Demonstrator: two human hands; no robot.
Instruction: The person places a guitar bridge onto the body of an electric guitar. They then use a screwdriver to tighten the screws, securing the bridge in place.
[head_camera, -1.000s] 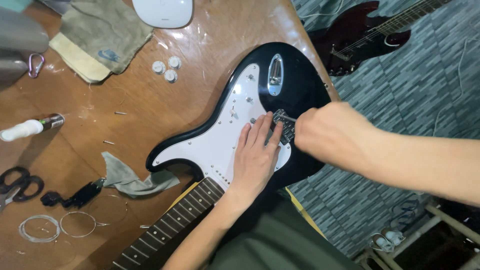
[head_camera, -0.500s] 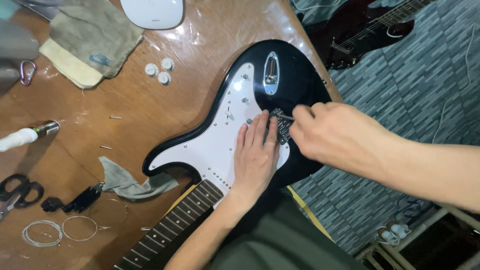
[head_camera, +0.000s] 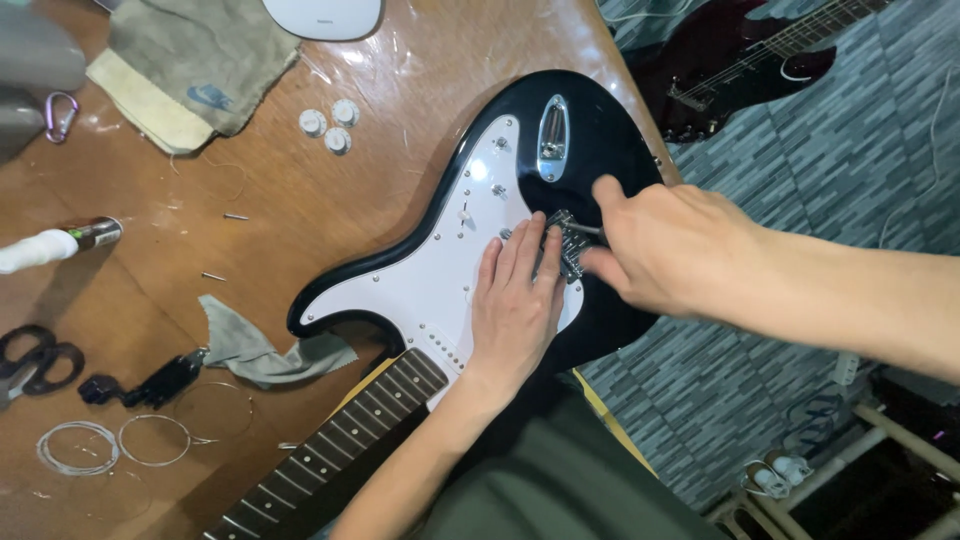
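A black electric guitar (head_camera: 590, 110) with a white pickguard (head_camera: 420, 290) lies on a wooden table (head_camera: 300, 220), its neck (head_camera: 340, 440) pointing toward me. My left hand (head_camera: 515, 305) rests flat on the pickguard, fingers together, their tips at the metal bridge (head_camera: 568, 250). It holds nothing. My right hand (head_camera: 670, 250) reaches in from the right over the bridge. Its thumb and fingers pinch a thin metal tool (head_camera: 588, 229) whose tip meets the bridge. No strings show on the guitar.
Three white knobs (head_camera: 328, 125) lie above the guitar. A grey rag (head_camera: 250, 345), a black winder (head_camera: 150, 382), scissors (head_camera: 35, 360) and coiled strings (head_camera: 75, 450) lie at left. A tan cloth (head_camera: 190, 60) is at top left. A dark red guitar (head_camera: 720, 70) lies on the floor beyond the table's right edge.
My right hand has shifted slightly off the bridge, so more of the metal shows. My left hand stays flat on the pickguard. The view has drifted a little.
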